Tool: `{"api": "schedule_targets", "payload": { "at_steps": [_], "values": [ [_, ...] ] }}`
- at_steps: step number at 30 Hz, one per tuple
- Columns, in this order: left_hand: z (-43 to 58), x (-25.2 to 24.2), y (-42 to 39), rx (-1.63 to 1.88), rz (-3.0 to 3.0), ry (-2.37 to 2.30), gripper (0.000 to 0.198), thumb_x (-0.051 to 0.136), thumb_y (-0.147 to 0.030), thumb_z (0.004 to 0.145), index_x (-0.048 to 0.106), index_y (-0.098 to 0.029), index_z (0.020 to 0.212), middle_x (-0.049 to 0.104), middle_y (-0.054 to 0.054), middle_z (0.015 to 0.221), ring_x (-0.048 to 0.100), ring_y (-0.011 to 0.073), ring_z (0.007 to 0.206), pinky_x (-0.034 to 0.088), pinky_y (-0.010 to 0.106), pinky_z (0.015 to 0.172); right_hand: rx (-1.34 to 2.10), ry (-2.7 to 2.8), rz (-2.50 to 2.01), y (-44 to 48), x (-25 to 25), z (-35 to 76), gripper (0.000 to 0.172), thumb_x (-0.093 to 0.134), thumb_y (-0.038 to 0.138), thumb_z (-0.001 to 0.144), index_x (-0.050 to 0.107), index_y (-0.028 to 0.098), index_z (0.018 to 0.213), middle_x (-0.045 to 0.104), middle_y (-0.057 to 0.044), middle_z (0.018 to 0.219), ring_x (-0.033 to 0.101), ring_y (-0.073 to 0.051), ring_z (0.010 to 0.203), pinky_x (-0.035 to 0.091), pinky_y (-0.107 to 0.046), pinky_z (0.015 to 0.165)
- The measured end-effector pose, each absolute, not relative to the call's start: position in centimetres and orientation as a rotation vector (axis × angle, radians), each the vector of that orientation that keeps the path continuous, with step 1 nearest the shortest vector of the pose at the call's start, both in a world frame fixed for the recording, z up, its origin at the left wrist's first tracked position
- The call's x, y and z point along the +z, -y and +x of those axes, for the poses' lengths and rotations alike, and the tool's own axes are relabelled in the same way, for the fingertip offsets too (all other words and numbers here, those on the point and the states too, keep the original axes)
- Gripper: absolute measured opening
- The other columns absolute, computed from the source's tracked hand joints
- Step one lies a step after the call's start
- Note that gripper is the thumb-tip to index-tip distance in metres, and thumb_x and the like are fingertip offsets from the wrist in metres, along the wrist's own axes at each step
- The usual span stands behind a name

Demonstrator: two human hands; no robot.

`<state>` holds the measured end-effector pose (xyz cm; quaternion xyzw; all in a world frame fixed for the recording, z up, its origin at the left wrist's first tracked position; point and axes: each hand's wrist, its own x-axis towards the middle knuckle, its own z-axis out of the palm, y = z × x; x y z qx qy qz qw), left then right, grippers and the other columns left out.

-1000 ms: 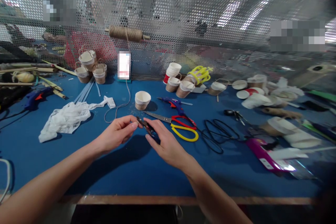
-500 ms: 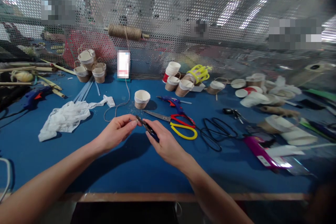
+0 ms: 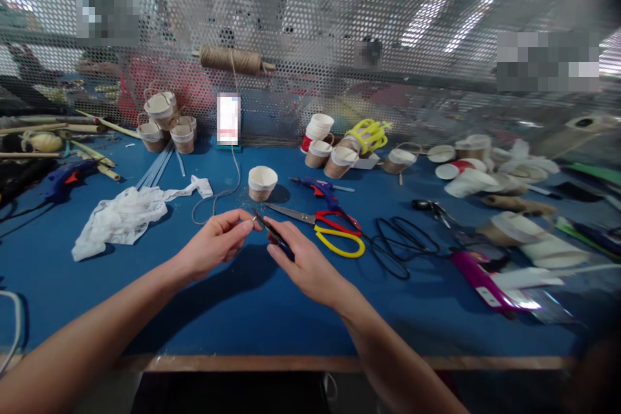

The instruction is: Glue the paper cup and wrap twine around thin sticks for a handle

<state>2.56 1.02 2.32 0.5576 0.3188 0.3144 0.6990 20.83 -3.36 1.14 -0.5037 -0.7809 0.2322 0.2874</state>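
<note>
My right hand (image 3: 308, 262) is wrapped round a pair of small pliers or cutters (image 3: 276, 236) with dark blue-black handles. Their dark jaws point up and left, right at the fingertips of my left hand (image 3: 220, 242). That hand is closed in a pinch; a tiny pale bit shows by its fingertips, too small to name. Just beyond both hands stands a small paper cup (image 3: 261, 195) wrapped in brown twine with a white rim band. Scissors (image 3: 339, 242) with red and yellow handles lie to the right of the pliers.
A blue glue gun (image 3: 317, 191) lies behind the scissors, its black cord coiled to the right. White cloth strip (image 3: 121, 217) is heaped at left. Twine-wrapped cups (image 3: 182, 139) stand at the back. A twine spool (image 3: 230, 59) hangs on the mesh. Clutter fills the right side.
The plier jaws have shifted slightly at my left fingertips, and the tiny pale bit shows more clearly there. Both hands stay in nearly the same place.
</note>
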Motion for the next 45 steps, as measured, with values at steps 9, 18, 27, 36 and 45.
{"api": "schedule_targets", "payload": {
  "at_steps": [9, 18, 27, 36, 45],
  "values": [
    [2.46, 2.27, -1.04, 0.71, 1.287, -0.72, 0.025, 0.052, -0.041, 0.08, 0.055, -0.016, 0.081, 0.032, -0.009, 0.046, 0.026, 0.0031, 0.038, 0.018, 0.018, 0.039, 0.566, 2.075, -1.36, 3.7, 1.18, 20.54, 0.036, 0.041, 0.024, 0.088, 0.045, 0.017, 0.123, 0.056, -0.011, 0.107, 0.054, -0.02, 0.101, 0.044, -0.039, 0.09],
    [2.5, 2.38, -1.21, 0.618, 0.993, -0.594, 0.024, 0.056, -0.039, 0.078, 0.051, -0.016, 0.075, 0.023, -0.011, 0.044, 0.015, 0.002, 0.036, 0.014, 0.014, 0.036, 0.688, 2.062, -1.317, 3.42, 1.43, 20.81, 0.039, 0.043, 0.029, 0.087, 0.041, 0.019, 0.125, 0.056, -0.01, 0.11, 0.053, -0.02, 0.103, 0.044, -0.041, 0.09],
    [1.76, 1.92, -1.72, 0.382, 0.73, -0.32, 0.016, 0.047, -0.029, 0.086, 0.053, -0.017, 0.076, 0.021, -0.01, 0.044, 0.008, 0.0019, 0.034, 0.014, 0.012, 0.032, 0.694, 2.128, -1.291, 3.45, 1.76, 21.07, 0.041, 0.045, 0.027, 0.087, 0.038, 0.02, 0.127, 0.052, -0.01, 0.112, 0.052, -0.019, 0.103, 0.043, -0.039, 0.091],
    [1.72, 1.64, -1.58, 0.382, 0.739, -0.336, 0.013, 0.047, -0.024, 0.086, 0.055, -0.016, 0.08, 0.021, -0.01, 0.043, 0.011, 0.0018, 0.034, 0.016, 0.011, 0.033, 0.559, 2.14, -1.326, 3.63, 1.78, 20.92, 0.034, 0.043, 0.026, 0.088, 0.043, 0.019, 0.121, 0.056, -0.01, 0.111, 0.053, -0.02, 0.105, 0.044, -0.037, 0.09],
    [1.8, 1.58, -1.84, 0.434, 0.746, -0.332, 0.014, 0.048, -0.022, 0.084, 0.056, -0.012, 0.078, 0.043, -0.004, 0.05, 0.027, 0.002, 0.034, 0.026, 0.013, 0.035, 0.513, 2.127, -1.321, 3.52, 1.51, 20.99, 0.033, 0.042, 0.029, 0.088, 0.045, 0.018, 0.119, 0.057, -0.009, 0.11, 0.054, -0.02, 0.103, 0.045, -0.037, 0.089]
  ]
}}
